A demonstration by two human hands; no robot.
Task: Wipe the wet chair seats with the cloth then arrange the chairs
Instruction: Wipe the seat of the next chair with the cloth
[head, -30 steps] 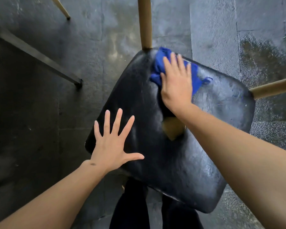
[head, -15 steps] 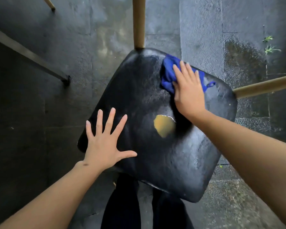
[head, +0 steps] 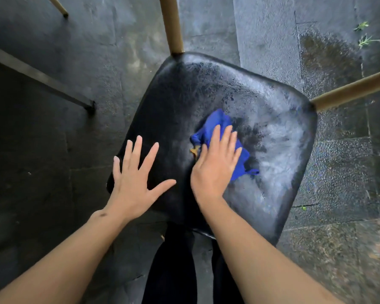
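A black padded chair seat fills the middle of the head view, glistening wet on its right half. A crumpled blue cloth lies near the seat's centre. My right hand presses flat on the cloth with straight fingers, covering most of a tan tear in the seat. My left hand rests flat on the seat's left edge, fingers spread. Two tan wooden legs or posts stick out from the seat's far corners.
Dark wet stone paving surrounds the chair. A grey metal bar runs diagonally on the left, ending in a foot. Another tan chair leg tip shows top left. Small weeds grow at the top right. My dark trouser legs stand below the seat.
My right hand has dragged the blue cloth from the seat's far edge toward me to the centre, now covering the tan tear. My left hand has stayed flat on the left edge.
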